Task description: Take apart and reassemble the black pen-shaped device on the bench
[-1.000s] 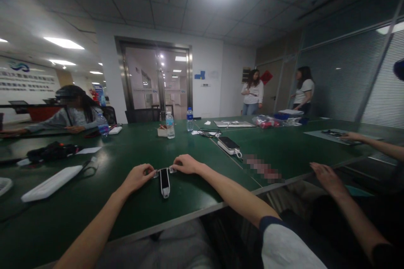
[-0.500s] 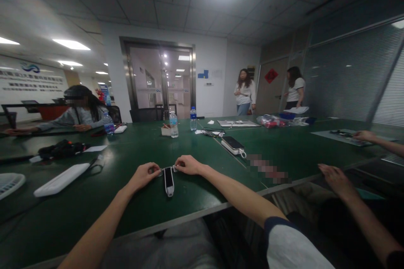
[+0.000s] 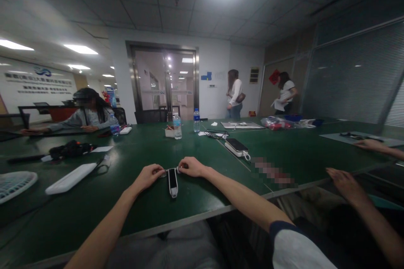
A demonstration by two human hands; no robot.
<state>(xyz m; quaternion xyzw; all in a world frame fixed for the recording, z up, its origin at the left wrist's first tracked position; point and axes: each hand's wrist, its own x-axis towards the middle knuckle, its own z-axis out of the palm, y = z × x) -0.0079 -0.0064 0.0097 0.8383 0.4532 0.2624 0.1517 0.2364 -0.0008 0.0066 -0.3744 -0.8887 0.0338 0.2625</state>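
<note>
Seen from the head camera, looking forward and down along a long dark green tabletop [image 3: 72,218]. The person's left hand [image 3: 147,178] and right hand [image 3: 191,167] reach in from the bottom edge and meet near the table's front edge. Each grip looks closed, fingers pinching one end of a thin band [image 3: 172,170] stretched between the hands. Just below the band, a narrow black-and-white oblong device [image 3: 172,183] lies on the tabletop, between the wrists; what kind of device it is cannot be told.

To the right, a phone on a white power bank [image 3: 236,147] sits farther up the table, with two water bottles [image 3: 177,127] [image 3: 196,120] beyond. To the left lie a flat white box [image 3: 71,178] and a black cloth bundle [image 3: 72,149].

A seated co-worker [image 3: 90,113] leans on the table at far left. Another person's hands [image 3: 345,180] [image 3: 370,145] show at right, one resting on a grey mat [image 3: 353,137]. Two people [image 3: 234,94] [image 3: 285,92] stand at the far end, near a glass door [image 3: 164,80].
</note>
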